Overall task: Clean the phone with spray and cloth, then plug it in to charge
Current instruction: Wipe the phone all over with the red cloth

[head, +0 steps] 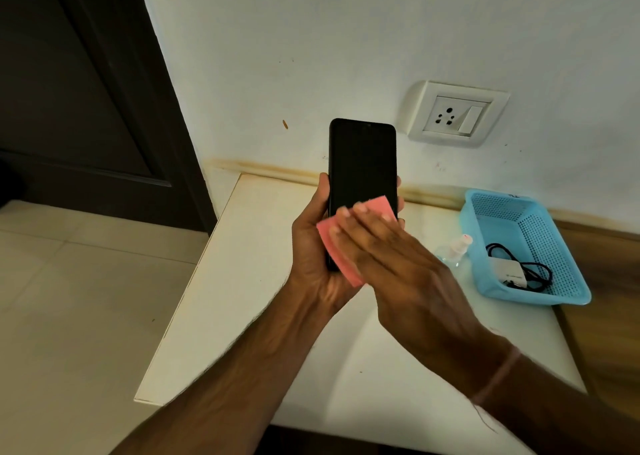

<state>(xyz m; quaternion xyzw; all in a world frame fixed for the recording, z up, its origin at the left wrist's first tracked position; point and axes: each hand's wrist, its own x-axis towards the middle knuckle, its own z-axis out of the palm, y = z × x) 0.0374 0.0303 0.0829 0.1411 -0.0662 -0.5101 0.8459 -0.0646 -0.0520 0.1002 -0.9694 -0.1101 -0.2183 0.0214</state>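
Note:
A black phone (362,163) stands upright above the white table, screen dark and facing me. My left hand (311,250) grips its lower half from the left side and from behind. My right hand (391,250) lies flat with straight fingers, pressing a pink cloth (334,246) against the lower part of the screen. A clear spray bottle (453,250) with a white pump lies on the table just right of my right hand. The white charger (509,272) and its black cable (530,267) lie in the blue basket.
The blue mesh basket (540,226) sits at the table's back right corner. A white wall socket with a switch (455,115) is on the wall above the table (242,281). A dark door (76,90) stands at the left, with tiled floor below it.

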